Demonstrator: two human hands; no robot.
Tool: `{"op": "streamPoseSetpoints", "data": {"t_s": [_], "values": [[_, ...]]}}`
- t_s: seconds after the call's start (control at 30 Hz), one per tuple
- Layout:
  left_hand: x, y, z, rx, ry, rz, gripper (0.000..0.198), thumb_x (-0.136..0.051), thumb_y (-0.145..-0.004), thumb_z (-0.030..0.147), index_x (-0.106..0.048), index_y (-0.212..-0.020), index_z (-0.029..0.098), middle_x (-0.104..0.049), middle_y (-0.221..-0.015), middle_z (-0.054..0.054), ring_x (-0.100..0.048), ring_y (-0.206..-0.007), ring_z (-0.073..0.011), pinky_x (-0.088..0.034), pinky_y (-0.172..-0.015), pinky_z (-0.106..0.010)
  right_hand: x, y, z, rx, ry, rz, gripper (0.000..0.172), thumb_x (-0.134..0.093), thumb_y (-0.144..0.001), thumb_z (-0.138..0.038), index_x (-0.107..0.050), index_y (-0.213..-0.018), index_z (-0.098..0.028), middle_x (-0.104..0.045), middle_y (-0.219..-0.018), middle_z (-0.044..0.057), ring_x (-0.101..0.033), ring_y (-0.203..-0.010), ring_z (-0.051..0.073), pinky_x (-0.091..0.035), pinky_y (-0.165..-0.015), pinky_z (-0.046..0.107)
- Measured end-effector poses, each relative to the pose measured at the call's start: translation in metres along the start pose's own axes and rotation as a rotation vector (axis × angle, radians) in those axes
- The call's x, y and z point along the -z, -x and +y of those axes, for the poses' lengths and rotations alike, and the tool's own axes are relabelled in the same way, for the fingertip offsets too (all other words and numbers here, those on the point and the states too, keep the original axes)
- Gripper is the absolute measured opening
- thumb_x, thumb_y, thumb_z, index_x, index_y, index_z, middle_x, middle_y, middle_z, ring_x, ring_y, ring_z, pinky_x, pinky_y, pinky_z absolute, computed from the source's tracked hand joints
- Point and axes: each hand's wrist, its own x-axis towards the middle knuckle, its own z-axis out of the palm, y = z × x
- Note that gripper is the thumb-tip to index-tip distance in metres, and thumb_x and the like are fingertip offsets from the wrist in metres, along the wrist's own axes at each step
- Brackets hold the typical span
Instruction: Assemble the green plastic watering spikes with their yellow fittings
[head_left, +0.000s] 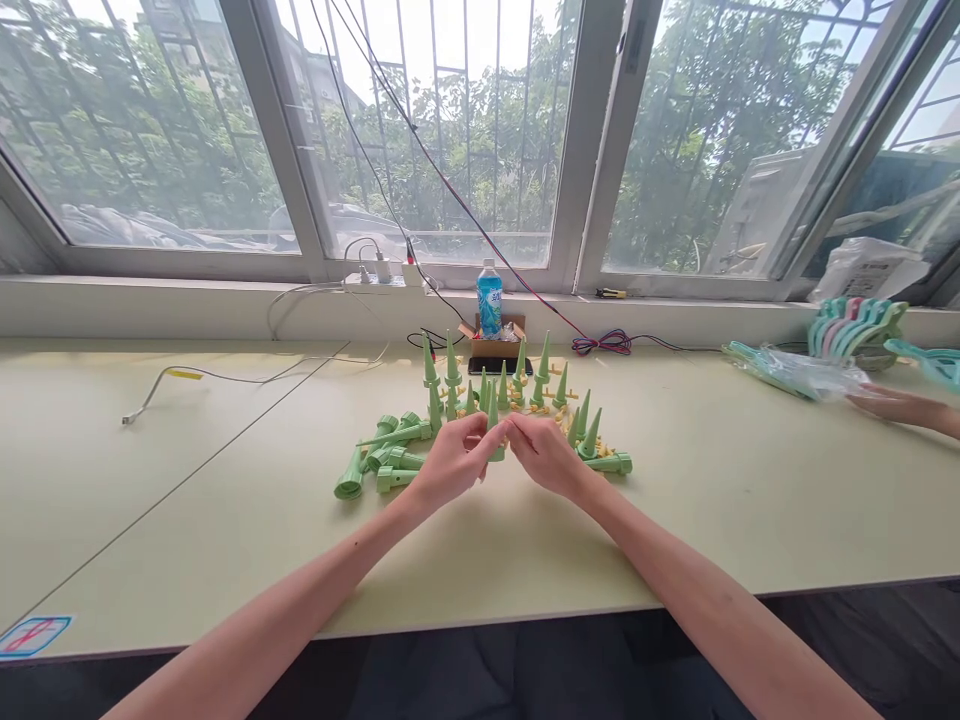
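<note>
My left hand (461, 455) is closed around a green cone piece (493, 408), which points upward. Against its side, the pinched fingers of my right hand (544, 450) meet my left fingertips; whatever they hold is hidden. Several green cones (544, 365) stand upright behind both hands, with small yellow pieces (604, 450) scattered among them. To the left of my left hand, several green cone pieces (349, 478) lie on their sides. Another green piece (613, 463) lies right of my right hand.
A blue bottle (490, 302) stands in a small cardboard box (495, 347) behind a dark phone (500, 366). Cables (604, 342) run along the back. At the right, another person's hand (892, 405) touches plastic-wrapped hangers (799, 370).
</note>
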Motion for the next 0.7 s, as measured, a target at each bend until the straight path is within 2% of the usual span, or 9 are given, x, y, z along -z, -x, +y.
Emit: {"op": "streamPoseSetpoints", "data": {"t_s": [0.2, 0.33, 0.47, 0.63, 0.7], "values": [[-0.0023, 0.0015, -0.0040, -0.007, -0.040, -0.063, 0.038, -0.057, -0.085, 0.051, -0.051, -0.071, 0.016, -0.047, -0.063, 0.003, -0.047, -0.041, -0.0066, -0.035, -0.038, -0.021, 0.0007, -0.0012, -0.0002, -0.016, -0.013, 0.028, 0.036, -0.031, -0.100, -0.036, -0.039, -0.068, -0.020, -0.037, -0.058, -0.004, -0.031, -0.053, 0.010, -0.028, -0.053, 0.024], [-0.0035, 0.0009, -0.0021, 0.000, 0.009, -0.036, 0.040, -0.057, -0.084, 0.053, -0.047, -0.068, 0.017, -0.043, -0.063, 0.005, -0.047, -0.039, -0.0056, -0.034, -0.037, -0.020, 0.0006, -0.0012, -0.0021, -0.028, -0.046, 0.055, 0.036, -0.033, -0.099, -0.036, -0.039, -0.068, -0.020, -0.036, -0.057, -0.005, -0.031, -0.052, 0.010, -0.028, -0.052, 0.024], [-0.0026, -0.0007, 0.0004, 0.048, 0.107, 0.006, 0.045, -0.059, -0.083, 0.053, -0.037, -0.065, 0.018, -0.035, -0.059, 0.007, -0.046, -0.036, -0.0051, -0.029, -0.035, -0.020, 0.0023, -0.0006, -0.0067, -0.018, -0.088, 0.052, 0.032, -0.039, -0.097, -0.037, -0.044, -0.071, -0.019, -0.044, -0.061, -0.004, -0.034, -0.053, 0.010, -0.029, -0.052, 0.023], [0.0003, -0.0020, -0.0004, 0.103, 0.183, 0.003, 0.043, -0.056, -0.085, 0.054, -0.042, -0.067, 0.017, -0.045, -0.064, 0.005, -0.045, -0.037, -0.0042, -0.032, -0.036, -0.021, 0.0020, 0.0001, -0.0082, -0.016, -0.107, 0.009, 0.028, -0.042, -0.096, -0.038, -0.048, -0.075, -0.019, -0.044, -0.060, -0.004, -0.035, -0.052, 0.009, -0.029, -0.051, 0.023], [0.0004, -0.0018, -0.0013, 0.086, 0.161, 0.011, 0.043, -0.056, -0.085, 0.053, -0.042, -0.067, 0.017, -0.043, -0.062, 0.005, -0.045, -0.037, -0.0046, -0.031, -0.036, -0.020, 0.0010, 0.0002, -0.0068, -0.017, -0.100, 0.013, 0.029, -0.042, -0.096, -0.037, -0.046, -0.073, -0.019, -0.043, -0.060, -0.004, -0.034, -0.052, 0.009, -0.029, -0.051, 0.023]]}}
